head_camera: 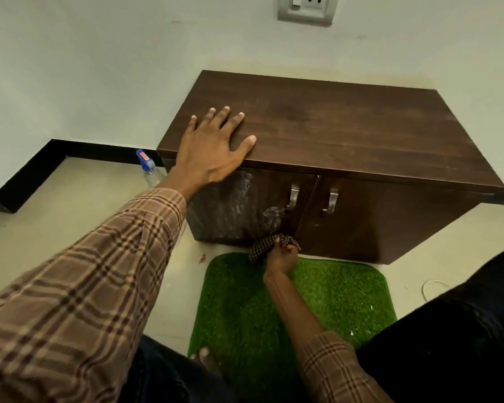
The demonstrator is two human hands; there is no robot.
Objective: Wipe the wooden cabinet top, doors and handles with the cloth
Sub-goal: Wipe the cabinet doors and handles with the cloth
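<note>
Checked brown cloth (269, 246) bunched in my right hand (281, 258), fingers curled round it, pressed low on the left door (245, 210) near its bottom edge, just above the green mat (317, 295). My left hand (213, 144) lies flat, fingers spread, on the front left corner of the wooden cabinet top (346, 129), bracing me. Whitish streaks cover the left door's face. Step in hand, as I judge it: wiping the doors. Next: work those streaks off, then the left handle (294, 196), the right handle (331, 200) and the right door (390, 222). A spray bottle (149, 167) stands on the floor beside the cabinet's left end.
</note>
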